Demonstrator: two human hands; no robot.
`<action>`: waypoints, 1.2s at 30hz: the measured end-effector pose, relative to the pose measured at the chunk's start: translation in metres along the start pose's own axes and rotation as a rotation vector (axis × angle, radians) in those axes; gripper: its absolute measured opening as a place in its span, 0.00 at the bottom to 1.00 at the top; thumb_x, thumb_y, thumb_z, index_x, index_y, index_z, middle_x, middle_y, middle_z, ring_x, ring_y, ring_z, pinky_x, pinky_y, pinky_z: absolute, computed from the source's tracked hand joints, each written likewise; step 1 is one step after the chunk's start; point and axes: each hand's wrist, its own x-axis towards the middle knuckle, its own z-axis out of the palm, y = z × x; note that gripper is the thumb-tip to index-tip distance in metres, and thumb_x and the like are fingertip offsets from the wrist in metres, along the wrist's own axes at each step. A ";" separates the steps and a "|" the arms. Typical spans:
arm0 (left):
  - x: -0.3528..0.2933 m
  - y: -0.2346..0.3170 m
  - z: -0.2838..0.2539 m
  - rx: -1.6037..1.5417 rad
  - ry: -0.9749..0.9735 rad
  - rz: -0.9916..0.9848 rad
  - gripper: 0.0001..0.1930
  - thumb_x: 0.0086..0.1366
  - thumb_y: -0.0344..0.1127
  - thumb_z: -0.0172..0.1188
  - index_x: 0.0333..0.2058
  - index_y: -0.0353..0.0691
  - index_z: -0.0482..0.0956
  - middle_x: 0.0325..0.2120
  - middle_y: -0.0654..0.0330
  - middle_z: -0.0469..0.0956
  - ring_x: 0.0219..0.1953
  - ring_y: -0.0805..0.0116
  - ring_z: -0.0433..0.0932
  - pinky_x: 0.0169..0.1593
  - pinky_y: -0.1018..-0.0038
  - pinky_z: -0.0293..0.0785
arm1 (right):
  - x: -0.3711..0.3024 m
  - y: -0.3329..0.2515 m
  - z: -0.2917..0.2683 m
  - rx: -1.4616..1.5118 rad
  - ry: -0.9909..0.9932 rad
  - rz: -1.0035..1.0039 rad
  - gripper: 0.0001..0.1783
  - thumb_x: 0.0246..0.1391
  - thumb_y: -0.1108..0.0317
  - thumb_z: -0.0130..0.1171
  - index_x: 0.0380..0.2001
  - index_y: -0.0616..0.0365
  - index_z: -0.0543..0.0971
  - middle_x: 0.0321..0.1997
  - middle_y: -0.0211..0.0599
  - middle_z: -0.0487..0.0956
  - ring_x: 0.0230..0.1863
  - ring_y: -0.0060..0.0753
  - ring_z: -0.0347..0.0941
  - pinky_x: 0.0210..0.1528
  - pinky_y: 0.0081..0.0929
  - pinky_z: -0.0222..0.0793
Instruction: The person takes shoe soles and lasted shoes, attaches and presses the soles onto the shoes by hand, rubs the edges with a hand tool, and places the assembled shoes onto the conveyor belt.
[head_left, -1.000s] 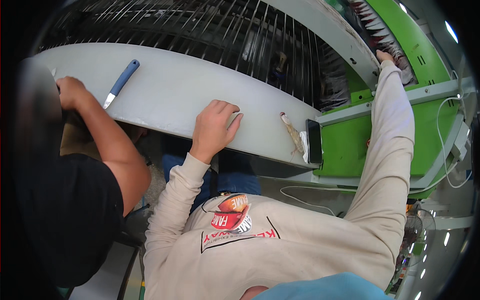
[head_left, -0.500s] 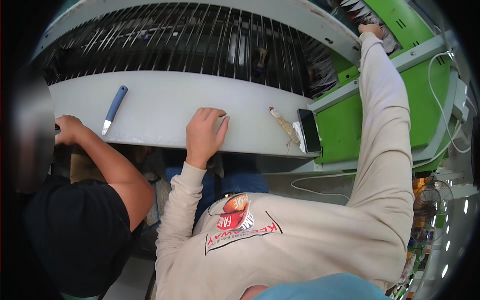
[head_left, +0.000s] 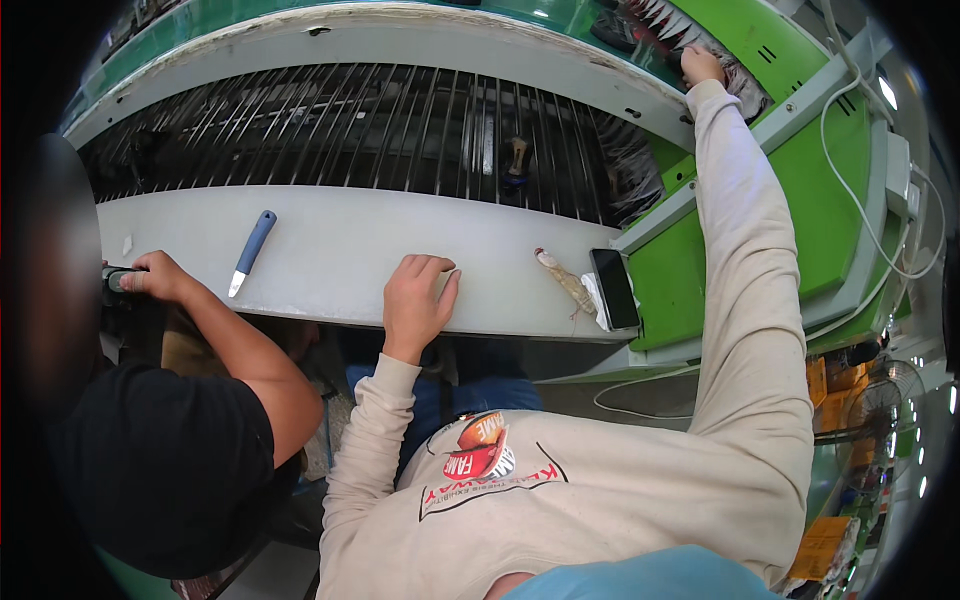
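Observation:
My left hand rests at the near edge of the white work board, fingers loosely curled, thumb apart, nothing in it. To its left lies a small knife with a blue handle. On its other side lie a worn, tan, stick-like tool with a reddish tip and a black phone. My right arm reaches to the far right, where my right hand closes at a dark item beside the pale fringed flaps of a green machine. What the fingers hold is too small to make out.
Thin metal rods span a dark gap behind the board, with a green belt beyond. Dark objects sit on the belt. At left, a co-worker's hand grips a dark item. A white cable hangs at right.
The view has tilted, showing more of the belt at the far side. My right hand has shifted slightly along the fringed flaps. My left hand stays on the board. The co-worker's held item shows more.

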 end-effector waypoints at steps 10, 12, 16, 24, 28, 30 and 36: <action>-0.008 -0.002 -0.003 -0.011 0.002 -0.059 0.07 0.63 0.29 0.72 0.39 0.38 0.87 0.39 0.55 0.87 0.41 0.53 0.85 0.46 0.64 0.81 | -0.088 -0.102 -0.014 0.965 0.217 0.167 0.20 0.61 0.67 0.71 0.52 0.62 0.78 0.45 0.44 0.84 0.44 0.39 0.86 0.42 0.34 0.86; -0.008 -0.007 0.001 -0.086 0.003 -0.132 0.07 0.66 0.31 0.72 0.41 0.38 0.87 0.39 0.56 0.88 0.41 0.57 0.85 0.46 0.65 0.82 | -0.132 -0.142 -0.047 1.139 0.155 0.120 0.21 0.63 0.71 0.68 0.56 0.63 0.76 0.47 0.44 0.83 0.43 0.39 0.85 0.43 0.36 0.87; 0.008 -0.004 -0.001 -0.491 0.075 -0.441 0.09 0.72 0.35 0.70 0.46 0.36 0.87 0.38 0.57 0.88 0.41 0.69 0.84 0.47 0.71 0.82 | -0.197 -0.169 -0.055 1.423 -0.003 0.029 0.24 0.67 0.75 0.67 0.62 0.64 0.73 0.49 0.43 0.83 0.45 0.34 0.85 0.47 0.33 0.86; 0.075 0.037 -0.015 -0.698 0.322 -0.216 0.18 0.83 0.35 0.56 0.64 0.33 0.74 0.54 0.53 0.81 0.53 0.66 0.82 0.56 0.69 0.81 | -0.356 -0.242 -0.031 1.396 -0.419 -0.010 0.24 0.64 0.75 0.73 0.60 0.64 0.77 0.49 0.38 0.86 0.50 0.24 0.83 0.53 0.21 0.80; 0.101 0.047 0.012 -0.626 0.260 -0.069 0.20 0.76 0.33 0.65 0.62 0.35 0.77 0.50 0.54 0.83 0.49 0.65 0.83 0.57 0.70 0.79 | -0.398 -0.249 -0.003 1.349 -0.273 -0.096 0.19 0.59 0.71 0.79 0.50 0.63 0.82 0.43 0.33 0.88 0.42 0.20 0.84 0.47 0.19 0.79; 0.103 0.044 0.022 -0.483 0.314 -0.060 0.17 0.75 0.32 0.66 0.59 0.34 0.80 0.48 0.53 0.83 0.47 0.62 0.83 0.53 0.69 0.79 | -0.418 -0.248 0.007 1.321 -0.202 -0.118 0.19 0.59 0.71 0.79 0.50 0.61 0.82 0.42 0.33 0.88 0.42 0.20 0.83 0.47 0.21 0.80; 0.053 0.047 0.020 -0.265 0.330 0.015 0.12 0.71 0.24 0.67 0.52 0.33 0.84 0.40 0.52 0.84 0.41 0.60 0.82 0.46 0.70 0.78 | -0.485 -0.218 -0.006 1.091 -0.149 -0.200 0.18 0.62 0.75 0.73 0.55 0.55 0.87 0.45 0.40 0.86 0.42 0.33 0.84 0.46 0.27 0.78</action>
